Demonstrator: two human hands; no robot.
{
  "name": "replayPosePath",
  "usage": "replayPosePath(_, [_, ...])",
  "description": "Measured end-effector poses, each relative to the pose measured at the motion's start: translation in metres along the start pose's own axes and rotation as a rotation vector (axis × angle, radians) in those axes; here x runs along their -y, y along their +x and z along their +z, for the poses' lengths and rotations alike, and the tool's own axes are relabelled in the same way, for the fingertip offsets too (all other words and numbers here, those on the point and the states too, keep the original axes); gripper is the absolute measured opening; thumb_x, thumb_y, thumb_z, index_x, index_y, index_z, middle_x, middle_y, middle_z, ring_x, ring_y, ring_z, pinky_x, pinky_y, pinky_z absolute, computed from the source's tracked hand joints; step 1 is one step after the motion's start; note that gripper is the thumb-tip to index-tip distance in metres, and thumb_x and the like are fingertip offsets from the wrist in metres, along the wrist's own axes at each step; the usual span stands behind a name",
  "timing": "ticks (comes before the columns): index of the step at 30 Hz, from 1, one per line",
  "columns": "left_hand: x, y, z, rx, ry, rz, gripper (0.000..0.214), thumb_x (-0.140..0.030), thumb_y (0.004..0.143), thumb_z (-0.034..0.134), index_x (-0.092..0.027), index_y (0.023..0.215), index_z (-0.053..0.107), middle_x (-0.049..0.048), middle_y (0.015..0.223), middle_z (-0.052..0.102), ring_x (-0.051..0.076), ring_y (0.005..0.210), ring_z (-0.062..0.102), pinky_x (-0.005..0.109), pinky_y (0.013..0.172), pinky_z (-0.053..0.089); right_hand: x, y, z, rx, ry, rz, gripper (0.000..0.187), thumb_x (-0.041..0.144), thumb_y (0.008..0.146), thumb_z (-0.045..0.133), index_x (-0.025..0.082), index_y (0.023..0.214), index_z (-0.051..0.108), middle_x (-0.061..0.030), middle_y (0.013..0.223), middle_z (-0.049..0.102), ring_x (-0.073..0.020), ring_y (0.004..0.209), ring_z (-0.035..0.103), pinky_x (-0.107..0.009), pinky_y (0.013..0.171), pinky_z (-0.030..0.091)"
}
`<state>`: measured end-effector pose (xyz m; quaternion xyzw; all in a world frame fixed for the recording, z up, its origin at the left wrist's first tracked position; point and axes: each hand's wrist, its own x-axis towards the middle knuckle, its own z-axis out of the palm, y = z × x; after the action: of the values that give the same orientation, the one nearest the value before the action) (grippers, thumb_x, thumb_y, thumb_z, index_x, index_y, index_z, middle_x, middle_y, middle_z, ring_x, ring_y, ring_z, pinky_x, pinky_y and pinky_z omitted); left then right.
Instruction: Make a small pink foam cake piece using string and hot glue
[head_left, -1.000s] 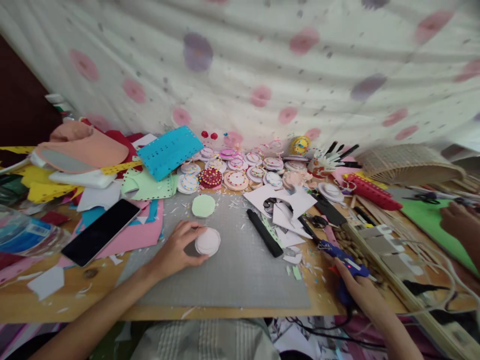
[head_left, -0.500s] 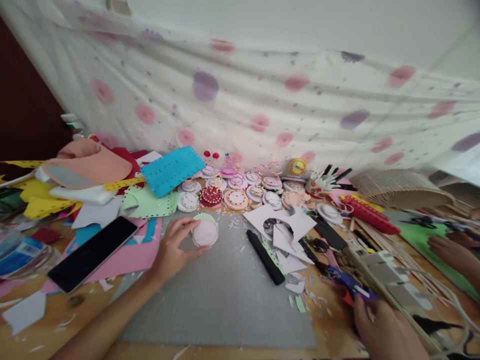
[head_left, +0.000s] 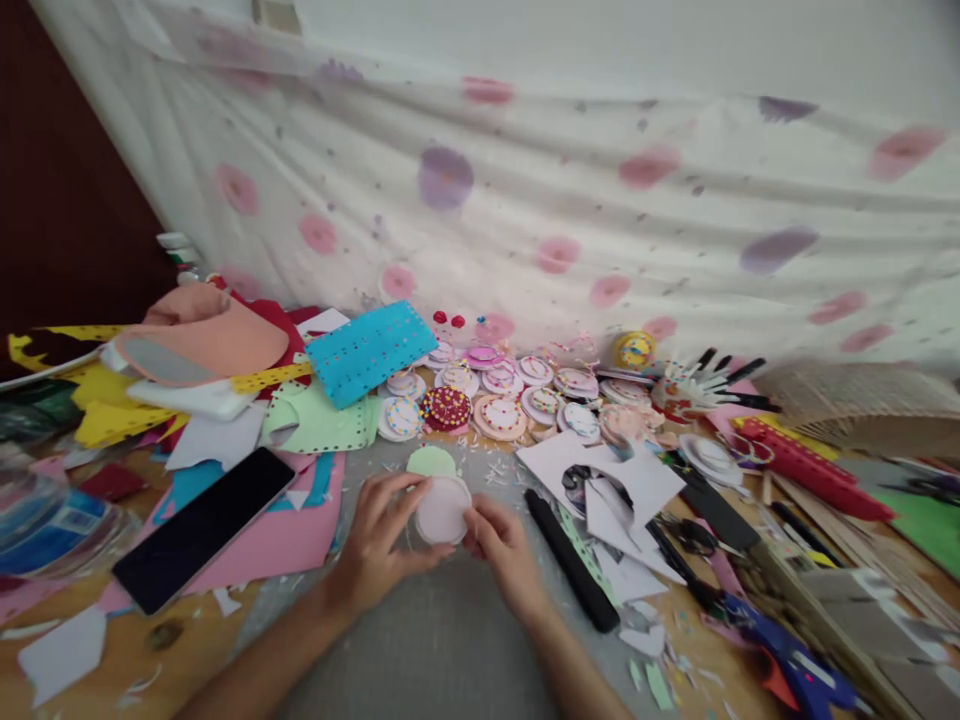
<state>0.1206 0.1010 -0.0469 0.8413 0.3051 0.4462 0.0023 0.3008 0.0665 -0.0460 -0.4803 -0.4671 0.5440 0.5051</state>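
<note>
Over the grey cutting mat (head_left: 420, 640), my left hand (head_left: 379, 535) pinches a white paper disc (head_left: 442, 512) from its left side, thumb below and fingers above. The fingertips of my right hand (head_left: 502, 550) close on the right edge of that same disc. Behind it a pale green disc (head_left: 431, 461) shows, partly covered by the white one; I cannot tell whether the two are joined. Small decorated paper hats with beads, among them a dark red one (head_left: 447, 408), stand in rows just beyond the mat.
To the left lie a phone (head_left: 206, 528), a blue dotted foam sheet (head_left: 371, 352) and a peach visor cap (head_left: 202, 335). On the right are a black pen-like tool (head_left: 571, 560), cut white paper (head_left: 622, 490), a blue glue gun (head_left: 787, 655) and a power strip (head_left: 847, 620).
My right hand has left the glue gun at the right and come to the white disc. The view has turned left, and another person's hand at the far right is out of sight.
</note>
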Motion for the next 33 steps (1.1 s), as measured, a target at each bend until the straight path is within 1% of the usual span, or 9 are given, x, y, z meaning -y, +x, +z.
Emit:
replayPosePath(9, [-0.006,0.003,0.005,0.113,-0.059,-0.024,0.061,-0.033,0.080,0.073,-0.018,0.133,0.048,0.0131,0.114,0.058,0.027,0.106,0.054,0.041,0.093,0.046,-0.006,-0.008,-0.009,-0.109,0.044,0.050,0.042,0.055,0.076,0.067,0.017,0.062,0.055,0.0041,0.056,0.042,-0.0094,0.053,0.033,-0.023,0.050,0.027])
replayPosePath(12, [-0.002,0.004,0.003,0.205,-0.173,-0.015,0.064,-0.027,0.078,0.072,-0.016,0.136,0.047,0.0145,0.119,0.056,0.028,0.111,0.052,0.043,0.096,0.044,-0.003,-0.008,-0.013,-0.148,0.050,0.059,0.040,0.054,0.075,0.068,0.017,0.065,0.057,0.0029,0.058,0.045,-0.0101,0.055,0.035,-0.023,0.051,0.028])
replayPosePath(14, [0.001,0.004,0.002,0.246,-0.291,-0.061,0.058,-0.020,0.081,0.064,-0.015,0.136,0.048,0.0146,0.121,0.055,0.028,0.113,0.051,0.043,0.097,0.043,-0.001,-0.009,-0.016,-0.160,0.038,0.060,0.039,0.053,0.076,0.067,0.016,0.066,0.059,0.0023,0.059,0.046,-0.0103,0.055,0.036,-0.023,0.051,0.028])
replayPosePath(18, [0.000,0.006,0.002,0.165,-0.519,-0.297,0.034,-0.008,0.089,0.051,-0.022,0.117,0.065,0.0070,0.107,0.063,0.017,0.101,0.060,0.031,0.089,0.048,0.000,-0.011,-0.018,-0.126,-0.012,0.040,0.036,0.049,0.079,0.065,0.015,0.068,0.061,0.0020,0.059,0.045,-0.0103,0.055,0.035,-0.023,0.050,0.027])
replayPosePath(21, [-0.003,0.007,0.004,0.077,-0.651,-0.536,0.022,-0.009,0.086,0.061,-0.024,0.097,0.073,0.0023,0.096,0.065,0.013,0.091,0.063,0.022,0.082,0.051,-0.002,-0.012,-0.018,-0.081,-0.035,0.006,0.033,0.045,0.082,0.064,0.016,0.066,0.060,0.0018,0.059,0.045,-0.0105,0.055,0.036,-0.023,0.050,0.028])
replayPosePath(24, [-0.003,0.006,0.007,0.058,-0.831,-0.736,0.012,-0.015,0.081,0.070,-0.024,0.088,0.075,0.0014,0.093,0.066,0.012,0.089,0.064,0.019,0.080,0.051,-0.004,-0.014,-0.019,-0.049,-0.044,-0.028,0.033,0.042,0.084,0.062,0.016,0.064,0.057,0.0020,0.059,0.044,-0.0106,0.056,0.036,-0.023,0.050,0.028])
replayPosePath(28, [-0.001,0.006,0.009,0.091,-1.109,-1.013,0.012,-0.025,0.074,0.079,-0.024,0.086,0.076,0.0003,0.087,0.070,0.011,0.082,0.064,0.017,0.075,0.051,-0.005,-0.015,-0.022,-0.009,-0.045,-0.044,0.032,0.041,0.085,0.062,0.017,0.065,0.058,0.0016,0.061,0.044,-0.0112,0.058,0.037,-0.023,0.051,0.029])
replayPosePath(30, [-0.001,0.008,0.008,0.156,-1.263,-1.131,0.020,-0.032,0.069,0.083,-0.024,0.087,0.076,0.0012,0.085,0.073,0.011,0.079,0.065,0.019,0.073,0.052,-0.004,-0.015,-0.023,0.004,-0.045,-0.051,0.031,0.042,0.085,0.063,0.017,0.066,0.060,0.0010,0.062,0.046,-0.0117,0.059,0.039,-0.024,0.052,0.031])
replayPosePath(33, [-0.002,0.014,0.006,0.268,-1.385,-1.227,0.032,-0.039,0.062,0.086,-0.021,0.088,0.078,0.0044,0.085,0.076,0.015,0.081,0.068,0.023,0.074,0.054,-0.004,-0.015,-0.023,-0.001,-0.051,-0.069,0.030,0.042,0.084,0.064,0.017,0.068,0.061,0.0003,0.063,0.049,-0.0125,0.060,0.042,-0.024,0.053,0.033])
